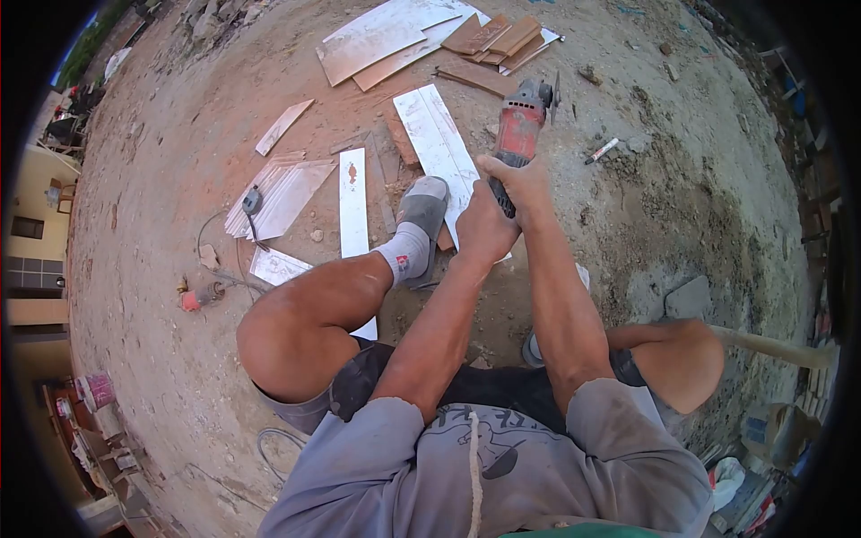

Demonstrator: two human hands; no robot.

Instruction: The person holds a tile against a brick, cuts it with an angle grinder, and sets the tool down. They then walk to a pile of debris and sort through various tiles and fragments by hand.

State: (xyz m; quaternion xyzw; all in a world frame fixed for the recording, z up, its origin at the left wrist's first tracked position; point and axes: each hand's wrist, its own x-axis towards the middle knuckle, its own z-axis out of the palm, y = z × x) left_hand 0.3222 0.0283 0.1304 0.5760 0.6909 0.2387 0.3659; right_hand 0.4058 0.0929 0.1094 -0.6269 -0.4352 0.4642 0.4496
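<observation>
A red and black angle grinder (521,130) is held out in front of me, its disc at the far end standing above the ground. My left hand (487,226) is closed around the rear of its dark handle. Just ahead, my right hand (522,186) is wrapped around the grinder's body. To the left of the tool lies a long white tile (437,134) with a line along it, partly hidden by my hands. My sandalled foot (423,208) rests at the tile's left edge. A narrow white tile strip (353,202) lies left of that foot.
Large tile pieces (372,45) and stacked brown tile pieces (502,40) lie ahead. A white marker (602,151) is on the dirt at right. At left are stacked white strips (291,193), a cable with a grey plug (252,200), and another red tool (201,297).
</observation>
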